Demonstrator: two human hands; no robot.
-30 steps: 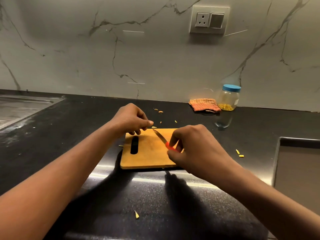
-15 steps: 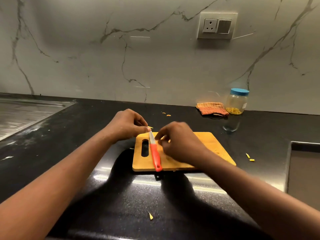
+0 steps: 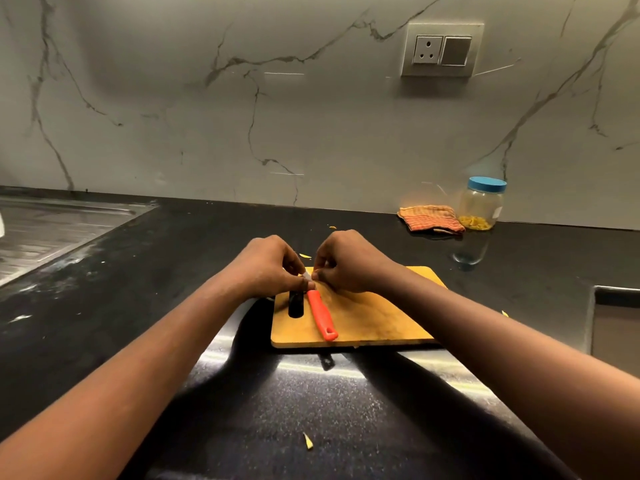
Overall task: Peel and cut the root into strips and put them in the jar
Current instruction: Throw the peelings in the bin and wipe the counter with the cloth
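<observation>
My left hand [image 3: 273,268] and my right hand [image 3: 346,265] meet fingertip to fingertip over the far left corner of the wooden cutting board [image 3: 374,323]. Both have curled fingers and pinch a small root piece, which the fingers almost hide. The red-handled knife [image 3: 322,318] lies loose on the board, its blade running under my fingertips. The jar [image 3: 479,202], with a blue lid and yellow strips at its bottom, stands at the back right by the wall.
An orange cloth [image 3: 431,218] lies left of the jar. Yellow scraps are scattered on the black counter, one near the front [image 3: 307,441]. A steel sink [image 3: 52,230] is at the left, and a recess [image 3: 616,320] opens at the right.
My right hand let go of the knife, which now lies on the board, and moved left to meet my left hand's fingertips. The view shifted left.
</observation>
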